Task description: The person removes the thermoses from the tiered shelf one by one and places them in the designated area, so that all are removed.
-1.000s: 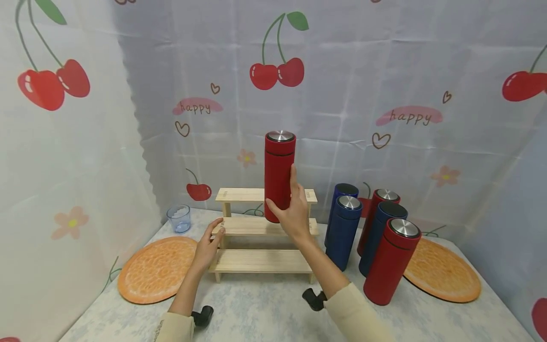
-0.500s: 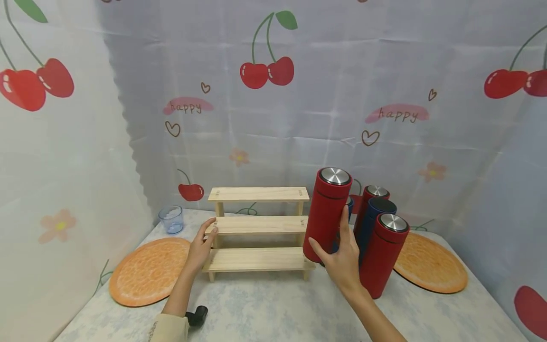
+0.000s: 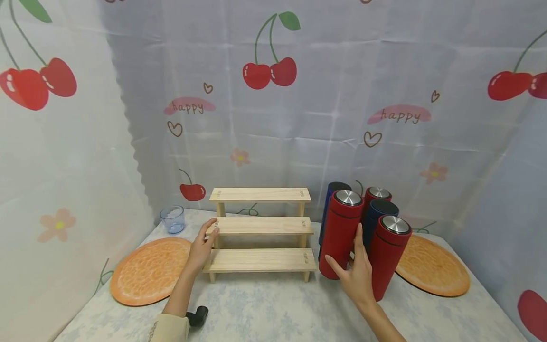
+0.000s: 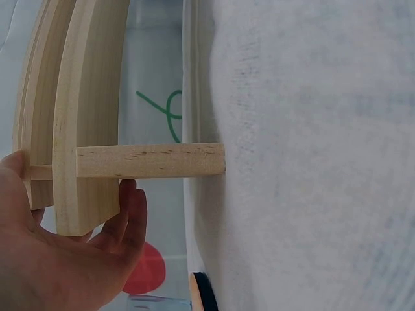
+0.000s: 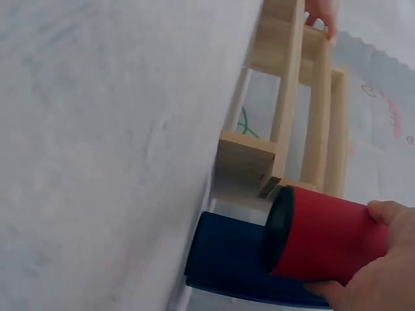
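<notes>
A three-tier wooden display stand (image 3: 260, 225) rises at the middle of the table. My left hand (image 3: 201, 247) grips the left end of its middle tier, thumb on one side and fingers curled on the other in the left wrist view. To the stand's right, my right hand (image 3: 358, 280) holds a red thermos flask (image 3: 339, 232) with a steel lid, nearly upright. In the right wrist view the flask's black base (image 5: 277, 228) shows, raised off the table, with a blue flask (image 5: 227, 256) standing behind it. The held flask hides part of that blue flask.
Close by on the right stand another red flask (image 3: 389, 259), a blue flask with a dark lid (image 3: 383, 209) and a red one (image 3: 378, 194) at the back. Orange round mats (image 3: 151, 271) lie at both sides. A clear blue cup (image 3: 173, 219) stands back left.
My right hand has carried the red flask from in front of the stand's tiers to the right and down, beside the other flasks. My left hand stays at the stand's end.
</notes>
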`<control>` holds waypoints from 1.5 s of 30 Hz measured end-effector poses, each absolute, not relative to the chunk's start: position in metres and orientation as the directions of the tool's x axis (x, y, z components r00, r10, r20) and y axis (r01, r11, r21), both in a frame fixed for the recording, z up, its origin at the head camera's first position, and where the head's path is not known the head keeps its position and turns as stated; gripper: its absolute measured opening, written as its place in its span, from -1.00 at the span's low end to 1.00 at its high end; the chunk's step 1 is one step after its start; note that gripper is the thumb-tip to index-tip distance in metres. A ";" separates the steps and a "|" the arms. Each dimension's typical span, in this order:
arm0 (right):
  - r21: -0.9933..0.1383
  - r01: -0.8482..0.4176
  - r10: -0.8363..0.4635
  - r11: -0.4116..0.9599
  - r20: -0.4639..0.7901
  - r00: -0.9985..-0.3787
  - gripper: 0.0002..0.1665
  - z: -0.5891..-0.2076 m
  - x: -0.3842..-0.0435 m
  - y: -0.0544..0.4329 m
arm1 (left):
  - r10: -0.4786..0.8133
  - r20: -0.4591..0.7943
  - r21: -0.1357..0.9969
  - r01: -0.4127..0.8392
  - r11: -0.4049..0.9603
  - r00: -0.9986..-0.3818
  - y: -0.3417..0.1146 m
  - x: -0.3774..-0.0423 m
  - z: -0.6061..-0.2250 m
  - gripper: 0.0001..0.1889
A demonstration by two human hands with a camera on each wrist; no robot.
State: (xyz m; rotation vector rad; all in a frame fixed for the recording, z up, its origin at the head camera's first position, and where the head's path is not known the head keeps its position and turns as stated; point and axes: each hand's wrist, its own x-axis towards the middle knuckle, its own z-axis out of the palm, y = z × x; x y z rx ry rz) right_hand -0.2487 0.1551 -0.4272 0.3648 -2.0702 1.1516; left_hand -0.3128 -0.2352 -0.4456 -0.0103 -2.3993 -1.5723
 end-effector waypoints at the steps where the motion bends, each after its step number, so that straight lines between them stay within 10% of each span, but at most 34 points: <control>1: -0.621 -0.546 0.102 0.562 0.707 -0.700 0.34 -0.429 -0.248 0.157 | -0.140 0.230 0.899 0.155 0.410 -0.963 -0.235 -0.313 -0.445 -0.45; 45: -0.669 -0.429 0.183 0.607 0.643 -0.744 0.35 -0.474 -0.245 0.151 | -0.129 0.211 0.907 0.144 0.397 -0.969 -0.236 -0.313 -0.446 -0.46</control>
